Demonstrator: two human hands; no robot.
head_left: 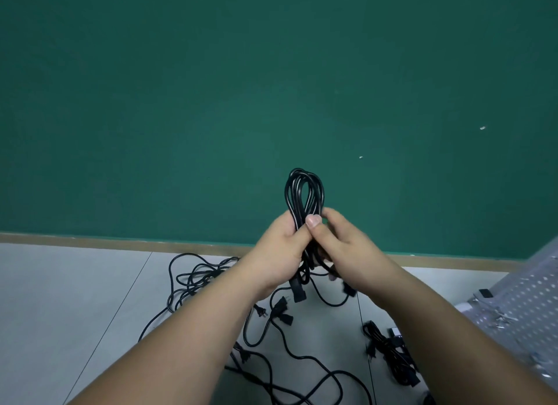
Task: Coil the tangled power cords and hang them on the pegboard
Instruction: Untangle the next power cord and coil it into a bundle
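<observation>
Now | coiled black power cord (304,193) held upright in mid-air before green wall (211,87), loops up, connector end hanging below | left hand (283,247) fingers curled round its waist | right hand (341,244) pinching it, thumb in front | tangled cords (193,278) on floor (60,284) beneath | pegboard (519,299) far right.

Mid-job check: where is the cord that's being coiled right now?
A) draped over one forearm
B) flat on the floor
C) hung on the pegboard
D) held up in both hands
D: the left hand and right hand both grip the coiled cord, its loops standing up above them against the green wall.
</observation>
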